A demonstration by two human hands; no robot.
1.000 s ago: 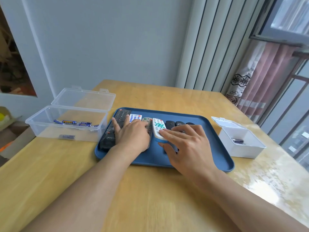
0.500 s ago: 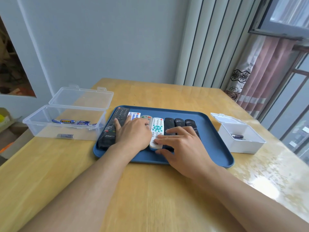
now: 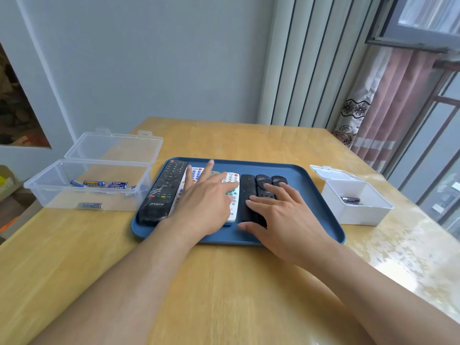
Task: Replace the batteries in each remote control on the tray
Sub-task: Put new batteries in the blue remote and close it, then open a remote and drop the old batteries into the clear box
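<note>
Blue tray (image 3: 311, 175): seven remotes (image 3: 164, 192); two flat hands (image 3: 206, 207) on them

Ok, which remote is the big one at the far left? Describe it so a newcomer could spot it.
Find the blue tray on the wooden table. At the left end of its row of remotes lies the long black remote. It is the longest and widest, with coloured buttons and white lettering near its close end.

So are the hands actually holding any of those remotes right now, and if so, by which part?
Nothing is held. The left hand lies flat with straight fingers on the light remotes; the right hand rests flat on the black remotes in the blue tray.
</note>
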